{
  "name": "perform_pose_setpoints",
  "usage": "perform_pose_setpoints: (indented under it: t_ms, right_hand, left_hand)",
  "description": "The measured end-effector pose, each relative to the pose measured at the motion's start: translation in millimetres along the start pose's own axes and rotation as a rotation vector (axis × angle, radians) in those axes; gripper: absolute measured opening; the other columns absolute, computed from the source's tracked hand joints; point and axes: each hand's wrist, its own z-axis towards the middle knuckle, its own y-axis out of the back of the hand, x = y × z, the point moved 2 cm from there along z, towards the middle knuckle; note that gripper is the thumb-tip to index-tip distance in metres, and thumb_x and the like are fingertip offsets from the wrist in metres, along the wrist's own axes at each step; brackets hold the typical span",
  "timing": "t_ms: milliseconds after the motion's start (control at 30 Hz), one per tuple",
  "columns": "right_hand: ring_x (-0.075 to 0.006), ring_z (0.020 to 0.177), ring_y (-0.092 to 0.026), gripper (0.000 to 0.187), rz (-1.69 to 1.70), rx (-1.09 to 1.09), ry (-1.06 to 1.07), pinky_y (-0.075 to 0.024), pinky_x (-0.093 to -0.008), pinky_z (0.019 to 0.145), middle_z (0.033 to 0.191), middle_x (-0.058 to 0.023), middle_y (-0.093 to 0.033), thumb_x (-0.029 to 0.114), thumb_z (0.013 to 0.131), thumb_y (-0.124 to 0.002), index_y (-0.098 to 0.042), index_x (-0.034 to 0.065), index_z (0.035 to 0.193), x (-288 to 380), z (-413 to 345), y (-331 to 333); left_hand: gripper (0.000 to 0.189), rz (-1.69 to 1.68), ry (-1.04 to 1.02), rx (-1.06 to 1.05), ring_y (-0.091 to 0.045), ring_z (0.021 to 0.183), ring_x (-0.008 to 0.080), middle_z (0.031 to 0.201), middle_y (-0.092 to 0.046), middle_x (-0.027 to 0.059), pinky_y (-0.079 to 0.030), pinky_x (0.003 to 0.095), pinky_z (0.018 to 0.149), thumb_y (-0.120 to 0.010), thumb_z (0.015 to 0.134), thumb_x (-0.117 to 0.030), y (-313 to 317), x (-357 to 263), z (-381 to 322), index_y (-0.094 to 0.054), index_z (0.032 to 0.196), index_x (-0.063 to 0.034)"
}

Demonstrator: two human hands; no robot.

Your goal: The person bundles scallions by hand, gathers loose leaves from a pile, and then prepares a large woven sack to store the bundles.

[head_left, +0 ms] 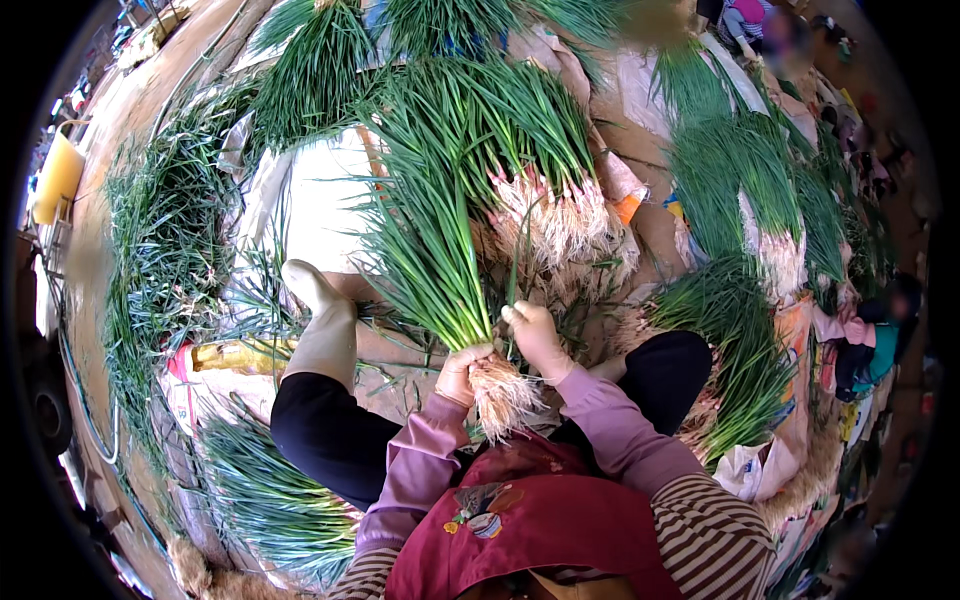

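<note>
A bundle of leafy green garlic [450,277] rises from my left hand [459,373], which grips it around the stem bases. Its pale, stringy roots [501,397] hang toward my lap, and its leaves fan out away from me. To the right of the stems, my right hand [538,339] is closed, with a thin green leaf [517,259] pinched at its fingertips. Ahead lies a larger heap of green garlic [517,127], its pinkish bases and tangled roots [559,217] facing me. My bent legs are on either side of the bundle.
Cut leaves [172,225] are piled at the left, beside a white sheet [322,199]. More green garlic lies by my left thigh [274,495] and to the right [735,345]. A yellow container [58,176] stands far left. Other people [870,352] sit along the right.
</note>
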Motion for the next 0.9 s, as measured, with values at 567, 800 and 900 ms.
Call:
perform_pose_setpoints:
  t_ms: [567, 800, 900]
  right_hand:
    - [-0.0147, 0.053, -0.054, 0.022, -0.963, 0.043, 0.066, -0.0428, -0.0324, 0.05, 0.06, -0.0068, -0.056, 0.025, 0.088, -0.047, -0.061, 0.0085, 0.089, 54.5, 120.0, 77.5]
    - [-0.0269, 0.048, -0.053, 0.038, -0.507, 0.461, 0.1, -0.0405, -0.0366, 0.051, 0.056, -0.0162, -0.053, 0.037, 0.088, -0.051, -0.062, 0.0024, 0.077, 37.8, -13.8, 34.4]
    - [-0.0285, 0.05, -0.052, 0.035, -0.152, 0.311, 0.077, -0.0409, -0.0363, 0.051, 0.058, -0.0173, -0.054, 0.036, 0.084, -0.057, -0.061, 0.0013, 0.077, 24.0, 3.0, 25.6]
  left_hand:
    - [0.029, -0.116, 0.0, 0.136, -0.055, 0.07, 0.0142, 0.082, -0.06, 0.0078, -0.048, 0.03, 0.07, -0.061, 0.074, -0.003, 6.5, 0.0, 5.5, -0.056, 0.103, -0.0003]
    - [0.015, -0.135, 0.038, -0.028, -0.059, 0.064, 0.0188, 0.072, -0.06, 0.0088, -0.052, 0.0339, 0.064, -0.065, 0.076, -0.007, 4.6, 2.0, 7.9, -0.059, 0.088, -0.0027]
    - [0.015, -0.177, 0.083, 0.028, -0.06, 0.064, 0.0187, 0.073, -0.061, 0.0088, -0.052, 0.034, 0.063, -0.066, 0.075, -0.008, 12.4, 3.8, 9.7, -0.059, 0.087, -0.0014]
